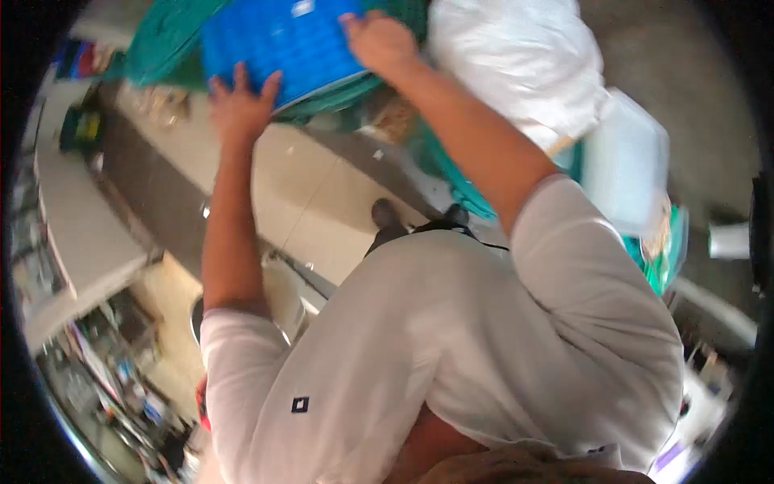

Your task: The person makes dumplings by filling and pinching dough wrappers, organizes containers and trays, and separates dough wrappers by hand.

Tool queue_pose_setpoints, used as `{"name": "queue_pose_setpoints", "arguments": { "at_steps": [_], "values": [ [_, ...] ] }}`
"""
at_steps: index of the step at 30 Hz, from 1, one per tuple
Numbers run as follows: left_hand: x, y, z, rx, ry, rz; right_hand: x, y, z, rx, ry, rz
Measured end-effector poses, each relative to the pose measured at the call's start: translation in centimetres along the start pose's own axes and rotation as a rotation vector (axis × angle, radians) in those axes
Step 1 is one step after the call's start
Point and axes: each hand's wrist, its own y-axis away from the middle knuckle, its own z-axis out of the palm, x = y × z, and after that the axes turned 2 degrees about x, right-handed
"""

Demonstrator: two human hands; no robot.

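A blue ribbed plastic tray (282, 48) lies tilted at the top of the view, over bundled green netting (165, 40). A small white label (302, 8) shows near its upper edge. My left hand (240, 109) rests on the tray's lower left edge, fingers spread. At the right edge, my right hand (383, 44) is closed with a thumb or finger extended onto the tray; its other fingers are partly hidden. Slight blur softens both hands.
Right of my right hand bulges a large white sack (520, 64). Beyond my right forearm stands a translucent plastic container (627, 161). A counter (85, 218) runs along the left, with cluttered shelves below. My shoes (387, 214) are on the tiled floor (310, 194), where small scraps lie.
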Motion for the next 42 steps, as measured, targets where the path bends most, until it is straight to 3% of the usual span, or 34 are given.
{"name": "queue_pose_setpoints", "arguments": {
  "at_steps": [1,5,7,8,10,11,14,16,17,19,20,22,24,25,27,28,30,33,35,38,42],
  "values": [
    [-0.5,-0.4,0.6,0.034,0.008,0.031,-0.4,0.9,-1.1,-0.014,-0.008,0.012],
    [-1.1,-1.0,1.3,0.059,-0.103,0.067,0.0,6.1,-5.0,0.044,0.125,-0.307],
    [-2.2,-1.8,2.9,0.072,-0.172,0.175,1.4,8.9,-8.0,-0.038,0.026,-0.480],
    [-2.8,-2.1,3.6,0.081,-0.207,0.228,2.2,10.0,-9.5,-0.021,0.031,-0.461],
    [-1.3,-1.2,1.6,0.092,-0.089,0.024,4.8,12.7,-12.9,-0.275,-0.148,-0.569],
    [-0.8,-0.7,0.7,0.092,-0.084,0.036,5.6,14.0,-14.6,-0.266,-0.146,-0.559],
    [0.4,0.5,-1.2,0.192,-0.026,-0.025,9.8,17.8,-21.2,-0.106,-0.322,-0.552],
    [-0.9,-0.3,-0.5,0.359,0.166,0.099,15.0,19.1,-24.9,0.212,-0.229,-0.498],
    [-1.0,-0.8,-0.6,0.519,0.134,0.172,18.1,19.7,-26.8,0.302,-0.252,-0.320],
    [3.6,1.2,-4.6,0.499,0.295,0.092,25.9,20.4,-31.3,0.501,0.026,-0.183],
    [6.1,2.5,-6.3,0.470,0.457,0.003,28.4,21.6,-34.1,0.448,0.280,-0.097],
    [10.4,3.7,-5.9,0.525,0.763,0.059,34.0,23.8,-37.3,0.493,0.358,0.074],
    [18.8,8.8,-8.4,0.328,1.135,0.162,40.4,25.6,-39.8,0.603,0.640,0.169],
    [23.4,11.8,-10.4,0.290,1.121,0.372,44.4,26.2,-41.0,0.660,0.730,0.137],
    [31.2,17.6,-13.3,0.143,1.026,0.517,48.6,27.4,-42.6,0.618,0.710,0.252],
    [34.6,20.0,-13.8,-0.125,1.103,0.458,50.2,27.9,-43.1,0.567,0.702,0.368],
    [40.5,23.5,-12.9,-0.234,1.037,0.603,51.5,28.7,-42.5,0.543,0.565,0.374],
    [46.8,26.7,-13.3,-0.259,0.893,0.610,51.9,29.0,-41.8,0.526,0.468,0.389],
    [49.9,27.8,-12.7,-0.421,0.944,0.462,52.9,29.1,-41.6,0.579,0.395,0.322],
    [51.5,27.1,-10.9,-0.347,0.864,0.460,54.0,28.8,-41.3,0.622,0.362,0.311],
    [52.8,27.7,-13.9,-0.288,0.711,0.447,53.2,29.0,-41.4,0.620,0.333,0.327]
  ]
}}
